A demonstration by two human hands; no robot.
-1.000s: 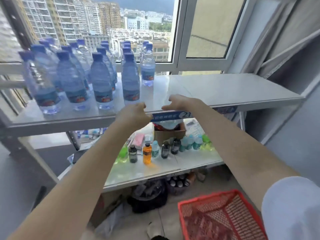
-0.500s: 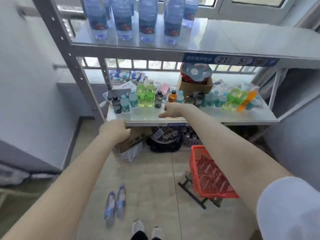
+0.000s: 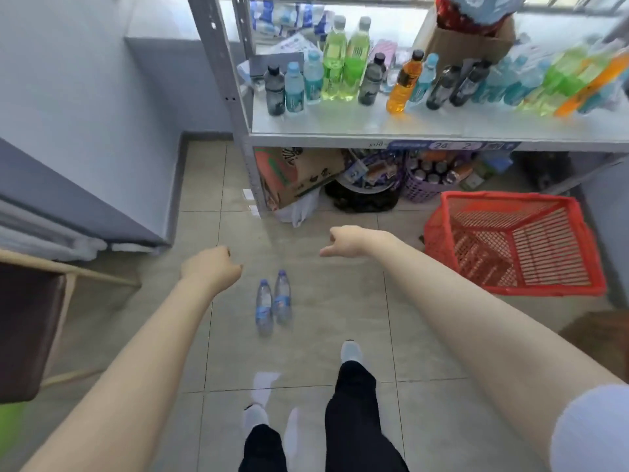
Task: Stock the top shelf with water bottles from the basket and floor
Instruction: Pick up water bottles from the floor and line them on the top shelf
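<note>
My left hand point(image 3: 211, 267) hangs over the floor with its back to me, fingers curled in toward the palm and holding nothing. My right hand point(image 3: 347, 240) is out ahead of it, fingers loosely bent, one tip poking off to the left, also holding nothing. Between and just below them, two water bottles point(image 3: 272, 301) stand upright and side by side on the floor point(image 3: 323, 335). They are slim clear plastic cylinders with rounded shoulders, blue caps and blue label bands, and neither hand touches them. The floor is large glossy beige tile with thin dark grout lines. To my right sits the red basket point(image 3: 510, 201), a boxy plastic crate with slatted, lattice-like walls, tipped so I see into it. I cannot make out any bottles inside. Ahead is a shelf point(image 3: 340, 120) with a smooth pale top, carried on a grey metal upright point(image 3: 221, 63) punched with holes. It is lined with small drinks: green bottles point(image 3: 340, 63), an orange bottle point(image 3: 403, 83), and dark and teal ones. Under it lie a creased cardboard box point(image 3: 296, 172) and a purple woven-look basket point(image 3: 422, 189).
</note>
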